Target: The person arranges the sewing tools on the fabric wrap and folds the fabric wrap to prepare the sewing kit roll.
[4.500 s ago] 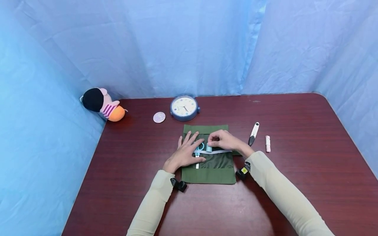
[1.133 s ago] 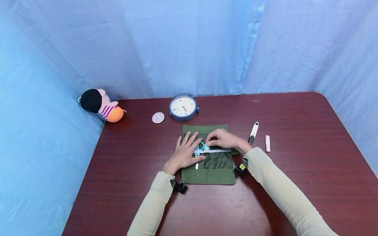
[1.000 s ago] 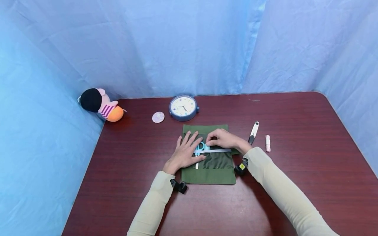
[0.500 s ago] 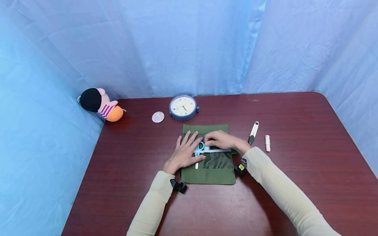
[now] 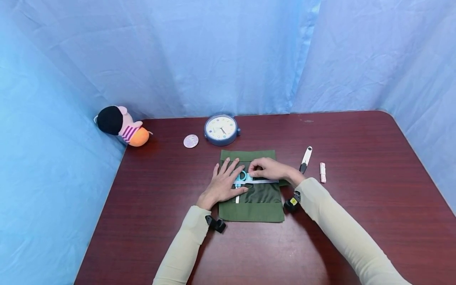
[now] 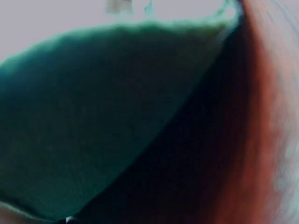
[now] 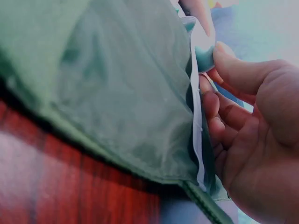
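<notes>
A green fabric pouch (image 5: 251, 213) lies spread on the table, with a white elastic band (image 5: 265, 181) across its dark lining. My left hand (image 5: 223, 184) rests on its left side, fingers spread, partly covering light-blue-handled scissors (image 5: 243, 175) tucked under the band. Just right of the scissors, my right hand (image 5: 268, 169) pinches a small light-blue cylinder (image 5: 249, 177) between thumb and forefinger. In the right wrist view, the cylinder (image 7: 204, 58) sits at the band, its lower part behind it. Blurred green cloth (image 6: 93, 107) fills much of the left wrist view.
Right of the pouch lie a white tool with a black end (image 5: 306, 160) and a small pinkish-white folded strip (image 5: 322, 173). Behind stand a blue alarm clock (image 5: 221, 130), a pale round disc (image 5: 190, 141) and a plush toy (image 5: 122, 126). Blue curtains (image 5: 228, 59) border the table.
Since the oldest frame, the light-blue cylinder has moved slightly left and down, closer to the scissors, and the band lies straighter. In the last second the right hand shifts only slightly; the left stays put.
</notes>
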Available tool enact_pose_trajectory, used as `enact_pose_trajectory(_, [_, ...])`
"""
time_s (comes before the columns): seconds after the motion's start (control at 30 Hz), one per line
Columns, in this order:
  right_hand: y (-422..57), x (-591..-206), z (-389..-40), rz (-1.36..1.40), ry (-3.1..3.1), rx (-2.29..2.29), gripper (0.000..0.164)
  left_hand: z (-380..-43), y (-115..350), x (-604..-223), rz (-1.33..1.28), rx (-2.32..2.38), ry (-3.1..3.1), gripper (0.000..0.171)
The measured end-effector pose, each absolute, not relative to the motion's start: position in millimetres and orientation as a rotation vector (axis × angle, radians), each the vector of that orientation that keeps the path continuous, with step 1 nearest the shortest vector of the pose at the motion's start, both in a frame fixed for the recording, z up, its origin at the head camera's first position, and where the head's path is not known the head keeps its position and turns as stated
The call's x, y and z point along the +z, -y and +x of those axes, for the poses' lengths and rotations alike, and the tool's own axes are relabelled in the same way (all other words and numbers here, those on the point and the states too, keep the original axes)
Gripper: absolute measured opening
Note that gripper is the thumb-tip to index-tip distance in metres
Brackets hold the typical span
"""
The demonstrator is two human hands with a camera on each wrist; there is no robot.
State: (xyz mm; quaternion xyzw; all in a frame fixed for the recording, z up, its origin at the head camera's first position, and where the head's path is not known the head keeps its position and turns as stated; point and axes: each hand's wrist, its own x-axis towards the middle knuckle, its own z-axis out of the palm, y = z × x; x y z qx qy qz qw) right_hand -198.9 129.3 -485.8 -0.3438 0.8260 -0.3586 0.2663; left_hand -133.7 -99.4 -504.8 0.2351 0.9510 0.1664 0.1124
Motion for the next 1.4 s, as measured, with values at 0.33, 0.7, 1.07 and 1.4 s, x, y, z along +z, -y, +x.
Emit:
enact_pose_trajectory(0.33, [-123.9, -481.8, -197.3, -0.941, -2.271, -0.884, 0.018, -133.9, 99.1, -504.5, 0.7, 0.489, -2.79, 0.077])
enact_pose_trajectory(0.7, [-124.9, -482.5, -195.3, -0.96, -2.301, -0.869, 0.019, -133.5, 99.2, -504.9, 0.705, 0.479, -2.798, 0.077])
enact_pose_trajectory(1.07, [-130.3, -488.0, -195.3, -0.916, -2.312, -0.994, 0.01, -134.2, 99.6, -507.6, 0.702, 0.485, -2.802, 0.076])
enact_pose_trajectory(1.4, [-128.1, -486.6, -195.8, -0.974, -2.292, -0.933, 0.012, -134.7, 100.0, -506.8, 0.708, 0.479, -2.809, 0.077])
